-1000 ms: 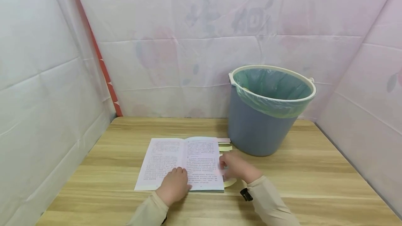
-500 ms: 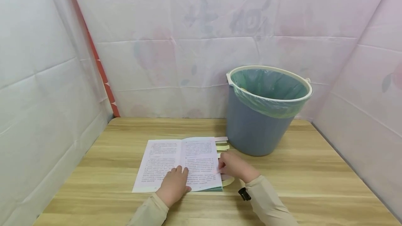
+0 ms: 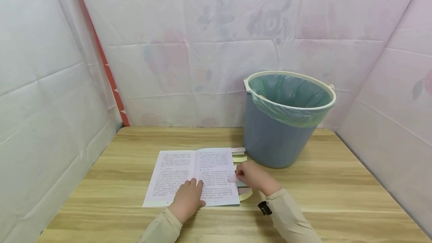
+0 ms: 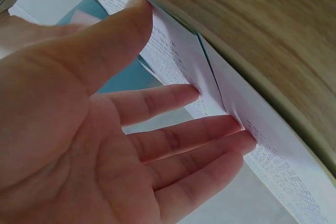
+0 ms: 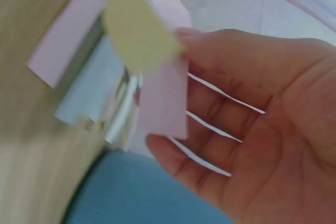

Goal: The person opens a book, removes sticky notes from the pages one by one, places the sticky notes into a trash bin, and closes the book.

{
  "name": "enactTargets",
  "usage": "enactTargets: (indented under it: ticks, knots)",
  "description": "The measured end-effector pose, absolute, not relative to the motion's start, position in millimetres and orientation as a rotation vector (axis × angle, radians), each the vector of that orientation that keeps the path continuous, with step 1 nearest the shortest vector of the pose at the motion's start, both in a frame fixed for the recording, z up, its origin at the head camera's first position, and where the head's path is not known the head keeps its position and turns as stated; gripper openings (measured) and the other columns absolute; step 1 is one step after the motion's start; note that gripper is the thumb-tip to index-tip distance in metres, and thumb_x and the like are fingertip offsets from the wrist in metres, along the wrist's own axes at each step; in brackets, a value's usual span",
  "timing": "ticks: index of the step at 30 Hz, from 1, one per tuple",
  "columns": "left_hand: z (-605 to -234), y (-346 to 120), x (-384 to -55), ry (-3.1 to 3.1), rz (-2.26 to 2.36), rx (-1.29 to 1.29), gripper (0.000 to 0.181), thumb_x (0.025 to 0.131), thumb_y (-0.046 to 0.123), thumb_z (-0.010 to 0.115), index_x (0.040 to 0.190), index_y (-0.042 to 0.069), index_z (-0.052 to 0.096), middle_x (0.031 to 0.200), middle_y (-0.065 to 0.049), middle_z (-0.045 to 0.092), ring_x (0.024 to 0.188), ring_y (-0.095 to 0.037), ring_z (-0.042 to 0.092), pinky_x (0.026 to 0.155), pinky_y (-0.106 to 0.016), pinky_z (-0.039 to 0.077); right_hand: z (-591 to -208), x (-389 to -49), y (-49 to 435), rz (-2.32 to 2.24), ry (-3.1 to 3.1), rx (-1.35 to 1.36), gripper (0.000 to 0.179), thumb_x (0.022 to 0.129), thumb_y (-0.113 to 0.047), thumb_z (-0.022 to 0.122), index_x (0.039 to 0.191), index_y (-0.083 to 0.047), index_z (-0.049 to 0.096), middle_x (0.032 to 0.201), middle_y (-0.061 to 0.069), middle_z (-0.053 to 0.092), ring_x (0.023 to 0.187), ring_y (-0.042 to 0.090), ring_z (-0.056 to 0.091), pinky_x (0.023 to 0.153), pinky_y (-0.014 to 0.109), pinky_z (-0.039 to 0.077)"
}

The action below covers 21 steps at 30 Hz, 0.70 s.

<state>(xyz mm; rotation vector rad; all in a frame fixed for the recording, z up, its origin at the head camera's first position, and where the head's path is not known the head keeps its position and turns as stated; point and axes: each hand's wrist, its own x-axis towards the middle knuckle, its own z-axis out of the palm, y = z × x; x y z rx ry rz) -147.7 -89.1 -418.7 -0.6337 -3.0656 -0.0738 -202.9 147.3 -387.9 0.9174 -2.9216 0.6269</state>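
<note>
The left hand (image 3: 187, 200), fingers extended, should press the book (image 3: 216, 162) flat while the right hand (image 3: 255, 178), apparently pinching a pink tab (image 3: 233, 178), peels it slowly.

A blue-grey, tapered plastic bucket (image 3: 275, 138) is placed at the right rear of a pale wood-grain table top (image 3: 111, 183); its mouth is bordered by a cream ring-shaped rim (image 3: 281, 72) and lined with a translucent green plastic bag (image 3: 293, 118), also exposed below the rim; the rear is screened by a creased white sheet (image 3: 152, 18), faintly printed in pink and grey; its left edge is marked by a slanting red strip (image 3: 107, 71).
</note>
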Motion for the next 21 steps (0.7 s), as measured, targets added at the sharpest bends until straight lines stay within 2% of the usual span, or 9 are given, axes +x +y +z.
enactTargets:
  ticks: [3, 9, 11, 15, 17, 20, 21]
  knots:
    - [-419, -88, -148, -3.081, -0.079, -0.613, 0.066, 0.075, 0.039, 0.076, 0.123, -0.003, 0.058, 0.107, -0.02, 0.06, 0.095, -0.034, 0.061, 0.082, -0.043, 0.053, -372, -198, 152, 0.626, -2.844, 0.873, 0.006, 0.082, 0.003, 0.071, 0.079, -0.002, 0.072, 0.076, -0.001, 0.063, 0.07, 0.011, 0.058, 0.062, 0.024, 0.05]
    - [-420, -87, -149, -3.057, -0.062, -0.606, 0.066, 0.074, 0.039, 0.077, 0.121, -0.003, 0.059, 0.104, -0.019, 0.06, 0.093, -0.034, 0.061, 0.082, -0.043, 0.052, -322, -179, 169, 0.531, -2.445, 0.882, 0.005, 0.077, -0.001, 0.078, 0.079, -0.004, 0.074, 0.072, -0.006, 0.056, 0.068, 0.012, 0.053, 0.06, 0.027, 0.048]
    - [-420, -86, -148, -3.054, -0.056, -0.608, 0.066, 0.074, 0.039, 0.077, 0.121, -0.002, 0.059, 0.103, -0.018, 0.06, 0.093, -0.034, 0.061, 0.082, -0.043, 0.052, -301, -175, 180, 0.485, -2.256, 0.95, 0.005, 0.083, -0.007, 0.074, 0.079, -0.003, 0.073, 0.072, -0.002, 0.058, 0.068, 0.014, 0.054, 0.059, 0.027, 0.047]
    - [-421, -87, -147, -3.052, -0.023, -0.606, 0.066, 0.074, 0.041, 0.076, 0.122, -0.001, 0.059, 0.102, -0.017, 0.06, 0.092, -0.032, 0.061, 0.081, -0.041, 0.053, -254, -175, 206, 0.485, -1.99, 1.016, 0.032, 0.097, -0.024, 0.058, 0.083, 0.002, 0.07, 0.074, 0.007, 0.062, 0.07, 0.019, 0.054, 0.063, 0.025, 0.043]
    - [-421, -87, -147, -3.054, -0.009, -0.605, 0.065, 0.075, 0.042, 0.075, 0.122, 0.0, 0.059, 0.102, -0.016, 0.06, 0.092, -0.031, 0.061, 0.081, -0.04, 0.053, -230, -177, 219, 0.493, -1.957, 0.966, 0.029, 0.097, -0.019, 0.058, 0.084, 0.003, 0.07, 0.074, 0.01, 0.064, 0.071, 0.021, 0.054, 0.067, 0.022, 0.041]
    - [-421, -88, -147, -3.065, -0.014, -0.599, 0.065, 0.075, 0.042, 0.075, 0.123, 0.0, 0.058, 0.103, -0.016, 0.06, 0.094, -0.032, 0.061, 0.083, -0.04, 0.053, -206, -184, 236, 0.438, -1.994, 0.825, 0.002, 0.086, 0.001, 0.069, 0.085, 0.003, 0.07, 0.075, 0.011, 0.063, 0.071, 0.022, 0.054, 0.067, 0.02, 0.037]
    - [-421, -88, -147, -3.074, -0.02, -0.593, 0.066, 0.075, 0.041, 0.075, 0.123, 0.0, 0.058, 0.105, -0.017, 0.06, 0.095, -0.032, 0.061, 0.084, -0.041, 0.052, -201, -188, 240, 0.412, -2.017, 0.775, 0.007, 0.08, 0.008, 0.071, 0.084, 0.002, 0.07, 0.074, 0.01, 0.062, 0.071, 0.023, 0.053, 0.066, 0.022, 0.037]
